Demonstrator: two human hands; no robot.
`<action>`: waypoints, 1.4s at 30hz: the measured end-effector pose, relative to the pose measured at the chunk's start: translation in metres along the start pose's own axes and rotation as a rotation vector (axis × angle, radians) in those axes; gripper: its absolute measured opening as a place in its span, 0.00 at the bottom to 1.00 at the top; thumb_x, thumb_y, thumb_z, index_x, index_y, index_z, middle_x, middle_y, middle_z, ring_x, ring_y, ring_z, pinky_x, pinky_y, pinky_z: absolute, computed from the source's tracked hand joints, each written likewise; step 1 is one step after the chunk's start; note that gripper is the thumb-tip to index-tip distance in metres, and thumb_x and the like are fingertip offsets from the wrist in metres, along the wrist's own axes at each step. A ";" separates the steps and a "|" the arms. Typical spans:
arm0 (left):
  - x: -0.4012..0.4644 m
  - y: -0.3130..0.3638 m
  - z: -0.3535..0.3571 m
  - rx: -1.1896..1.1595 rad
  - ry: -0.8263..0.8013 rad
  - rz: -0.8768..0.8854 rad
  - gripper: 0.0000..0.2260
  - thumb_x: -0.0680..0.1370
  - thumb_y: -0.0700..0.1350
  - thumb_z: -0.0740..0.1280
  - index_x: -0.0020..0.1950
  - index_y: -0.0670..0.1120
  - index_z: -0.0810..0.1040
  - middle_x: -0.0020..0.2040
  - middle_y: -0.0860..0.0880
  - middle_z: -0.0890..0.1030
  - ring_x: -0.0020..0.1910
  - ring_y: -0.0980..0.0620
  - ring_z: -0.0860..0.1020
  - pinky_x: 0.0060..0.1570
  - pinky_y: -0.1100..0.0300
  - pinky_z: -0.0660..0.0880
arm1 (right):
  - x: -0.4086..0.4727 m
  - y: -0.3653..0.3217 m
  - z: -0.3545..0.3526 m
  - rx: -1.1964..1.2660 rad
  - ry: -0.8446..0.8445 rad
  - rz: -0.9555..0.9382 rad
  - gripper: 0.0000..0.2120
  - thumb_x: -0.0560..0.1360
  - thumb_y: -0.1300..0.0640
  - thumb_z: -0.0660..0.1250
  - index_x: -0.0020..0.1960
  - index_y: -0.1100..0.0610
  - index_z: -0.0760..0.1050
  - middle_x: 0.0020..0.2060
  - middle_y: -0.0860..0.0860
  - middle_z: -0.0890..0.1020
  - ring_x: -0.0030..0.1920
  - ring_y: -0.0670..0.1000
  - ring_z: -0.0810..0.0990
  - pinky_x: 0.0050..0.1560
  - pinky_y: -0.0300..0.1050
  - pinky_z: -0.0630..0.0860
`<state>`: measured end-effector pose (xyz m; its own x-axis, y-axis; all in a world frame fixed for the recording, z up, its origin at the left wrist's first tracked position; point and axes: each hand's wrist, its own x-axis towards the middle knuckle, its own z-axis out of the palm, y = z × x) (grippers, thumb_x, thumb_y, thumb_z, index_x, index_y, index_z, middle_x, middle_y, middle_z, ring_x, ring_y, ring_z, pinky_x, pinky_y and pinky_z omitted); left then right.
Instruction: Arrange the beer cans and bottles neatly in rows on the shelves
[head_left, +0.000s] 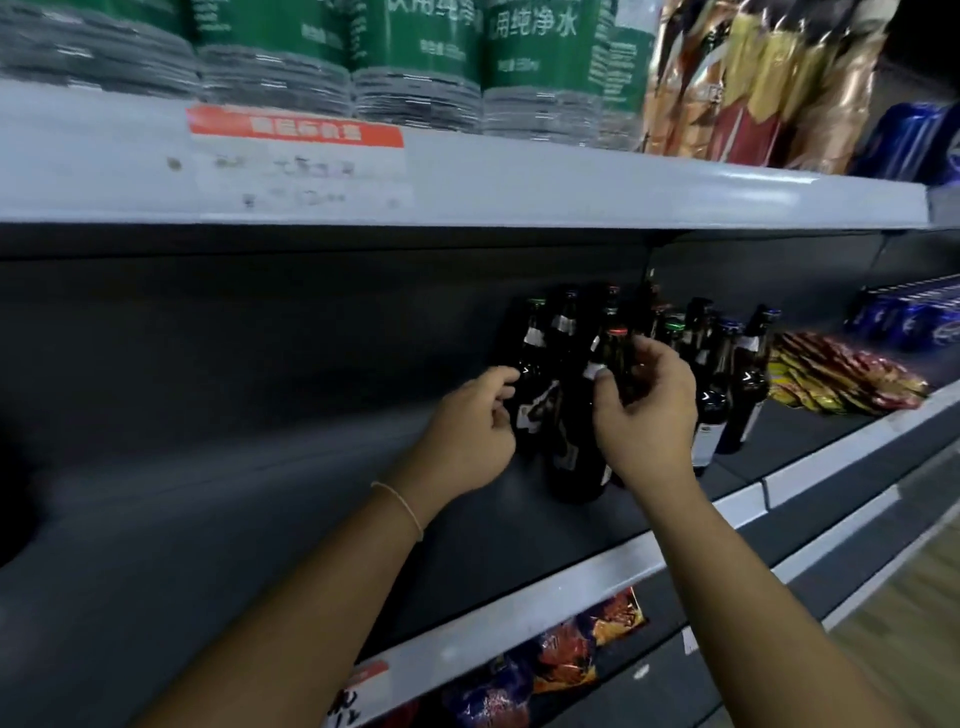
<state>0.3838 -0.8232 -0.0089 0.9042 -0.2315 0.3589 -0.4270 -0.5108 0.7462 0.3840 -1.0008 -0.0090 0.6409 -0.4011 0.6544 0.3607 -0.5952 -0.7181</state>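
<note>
Several dark beer bottles (719, 395) stand clustered on the grey middle shelf (260, 467). My right hand (649, 410) curls round the neck of a front bottle (576, 457) with a red cap. My left hand (470, 431) has its fingers curled against the side of a dark bottle (535, 364) at the cluster's left edge. Blue beer cans (914, 317) sit in rows further right on the same shelf.
Green-labelled water bottle packs (415, 57) and snack bags (753, 88) fill the upper shelf. Red and yellow snack packets (841, 379) lie right of the bottles. More snack bags (566, 660) sit on the lower shelf. The shelf's left half is bare.
</note>
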 end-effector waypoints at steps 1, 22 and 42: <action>0.003 0.002 0.007 0.001 -0.006 0.004 0.22 0.79 0.33 0.57 0.72 0.46 0.68 0.67 0.46 0.73 0.66 0.52 0.72 0.66 0.60 0.68 | 0.004 0.004 -0.002 -0.019 -0.034 0.025 0.23 0.75 0.53 0.69 0.67 0.59 0.71 0.59 0.55 0.78 0.59 0.55 0.78 0.60 0.56 0.76; -0.005 -0.027 0.024 0.053 -0.053 -0.179 0.23 0.77 0.39 0.61 0.72 0.49 0.67 0.68 0.50 0.74 0.65 0.52 0.73 0.67 0.53 0.71 | 0.005 0.029 0.026 0.063 -0.160 0.090 0.26 0.74 0.54 0.73 0.69 0.58 0.71 0.43 0.51 0.79 0.30 0.39 0.75 0.45 0.36 0.73; -0.125 -0.082 -0.125 -0.352 0.057 -0.278 0.36 0.58 0.41 0.82 0.63 0.49 0.75 0.56 0.51 0.83 0.57 0.52 0.81 0.61 0.48 0.76 | -0.093 -0.133 0.099 0.801 -0.877 0.033 0.13 0.75 0.61 0.65 0.59 0.58 0.77 0.53 0.55 0.85 0.55 0.54 0.84 0.54 0.46 0.81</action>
<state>0.3043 -0.6485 -0.0453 0.9873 -0.0746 0.1404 -0.1542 -0.2326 0.9603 0.3437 -0.8158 0.0022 0.7906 0.3916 0.4707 0.4562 0.1361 -0.8794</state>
